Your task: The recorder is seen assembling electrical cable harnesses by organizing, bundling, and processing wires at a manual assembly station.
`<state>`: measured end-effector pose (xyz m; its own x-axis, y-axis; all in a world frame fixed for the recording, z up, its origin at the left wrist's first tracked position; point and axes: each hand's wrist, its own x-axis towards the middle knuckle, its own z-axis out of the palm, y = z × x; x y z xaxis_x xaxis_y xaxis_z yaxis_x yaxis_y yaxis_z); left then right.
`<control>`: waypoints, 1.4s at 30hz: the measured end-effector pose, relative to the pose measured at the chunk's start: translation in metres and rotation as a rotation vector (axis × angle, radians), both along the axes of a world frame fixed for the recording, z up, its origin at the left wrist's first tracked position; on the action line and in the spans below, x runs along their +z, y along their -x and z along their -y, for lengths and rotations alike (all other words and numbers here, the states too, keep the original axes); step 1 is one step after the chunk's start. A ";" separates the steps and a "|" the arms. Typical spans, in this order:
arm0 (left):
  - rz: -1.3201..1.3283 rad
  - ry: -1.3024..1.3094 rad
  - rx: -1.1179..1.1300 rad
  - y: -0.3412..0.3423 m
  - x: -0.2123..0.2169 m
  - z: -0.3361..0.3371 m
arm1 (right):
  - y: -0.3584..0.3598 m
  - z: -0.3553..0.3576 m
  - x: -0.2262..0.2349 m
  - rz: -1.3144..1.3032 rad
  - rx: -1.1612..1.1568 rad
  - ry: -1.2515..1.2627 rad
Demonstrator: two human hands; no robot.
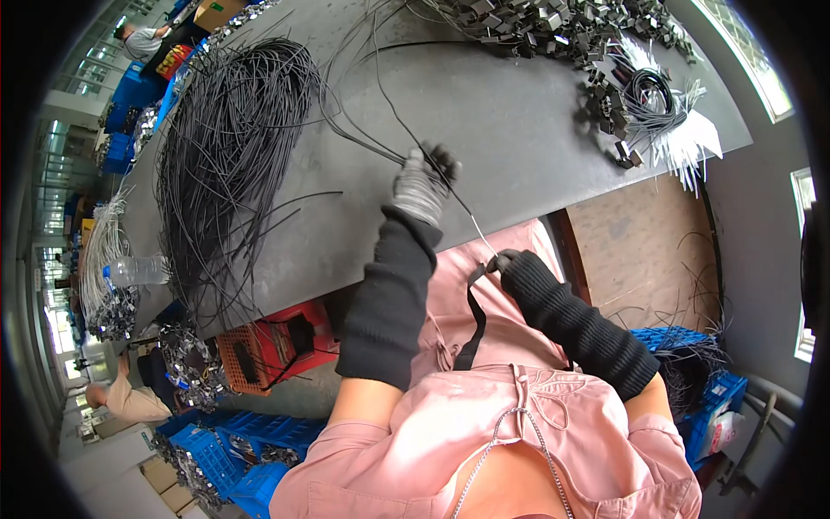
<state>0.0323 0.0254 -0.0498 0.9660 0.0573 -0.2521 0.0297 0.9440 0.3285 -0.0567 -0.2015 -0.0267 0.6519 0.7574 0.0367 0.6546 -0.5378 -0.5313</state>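
The gloved left hand (424, 183) is extended forward and closed in a pinch, while the right hand (508, 261), drawn close to the body, is closed too.

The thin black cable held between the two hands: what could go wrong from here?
The thin black cable runs from the left hand back into the big loose bundle of black cables, so pulling may snag or drag other strands. Its pale end near the right hand hangs past the grey table's edge, so it might slip down.
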 end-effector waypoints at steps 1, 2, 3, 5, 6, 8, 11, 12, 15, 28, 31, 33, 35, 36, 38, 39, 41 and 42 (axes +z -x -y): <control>-0.160 -0.090 0.080 -0.006 0.015 0.001 | 0.004 0.005 -0.002 -0.003 -0.004 0.004; -0.160 -0.091 0.084 -0.008 0.021 -0.003 | 0.008 0.007 -0.003 -0.028 -0.010 -0.010; -0.269 -0.180 0.106 -0.011 0.024 -0.008 | 0.011 0.008 -0.004 -0.052 -0.015 -0.025; -0.455 -0.281 0.137 -0.017 0.042 0.001 | 0.015 0.007 -0.010 -0.032 -0.022 -0.065; -0.454 -0.280 0.134 -0.016 0.041 0.004 | 0.018 0.005 -0.010 -0.055 -0.026 -0.074; -0.432 -0.361 0.132 -0.013 0.041 0.006 | 0.020 0.002 -0.011 -0.083 -0.031 -0.071; -0.504 -0.381 0.140 -0.008 0.043 0.016 | 0.012 -0.009 0.006 -0.059 -0.051 -0.120; -0.568 -0.392 0.132 -0.007 0.044 0.024 | 0.009 -0.012 0.005 -0.053 -0.049 -0.120; -0.503 -0.328 0.028 0.004 0.023 0.033 | -0.002 -0.023 0.000 -0.186 -0.101 -0.227; -0.149 0.067 0.009 -0.008 -0.004 0.010 | -0.027 0.006 -0.006 0.111 0.026 -0.012; -0.322 -0.131 0.155 -0.013 0.026 -0.013 | 0.000 0.029 0.008 -0.046 0.026 0.029; -0.377 -0.210 0.156 -0.017 0.026 -0.012 | 0.009 0.036 0.011 -0.039 0.002 0.079; -0.415 -0.231 0.187 -0.013 0.029 0.001 | 0.014 0.035 0.013 -0.066 -0.011 0.017; -0.434 -0.241 0.205 -0.011 0.031 0.006 | 0.016 0.033 0.007 -0.072 -0.001 0.037; -0.499 -0.252 0.226 -0.012 0.037 0.014 | 0.017 0.027 0.009 -0.058 -0.011 0.041; -0.498 -0.255 0.209 -0.012 0.039 0.016 | 0.017 0.024 0.010 -0.050 -0.022 0.047; -0.523 -0.286 0.196 -0.012 0.040 0.022 | 0.013 0.016 0.008 -0.020 -0.024 0.042; -0.520 -0.287 0.203 -0.009 0.038 0.026 | 0.011 0.011 0.008 0.008 -0.028 0.036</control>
<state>0.0416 -0.0006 -0.0115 0.6838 0.3621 -0.6335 0.0835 0.8237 0.5609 -0.0678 -0.2126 -0.0184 0.6725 0.7399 0.0153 0.6435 -0.5744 -0.5059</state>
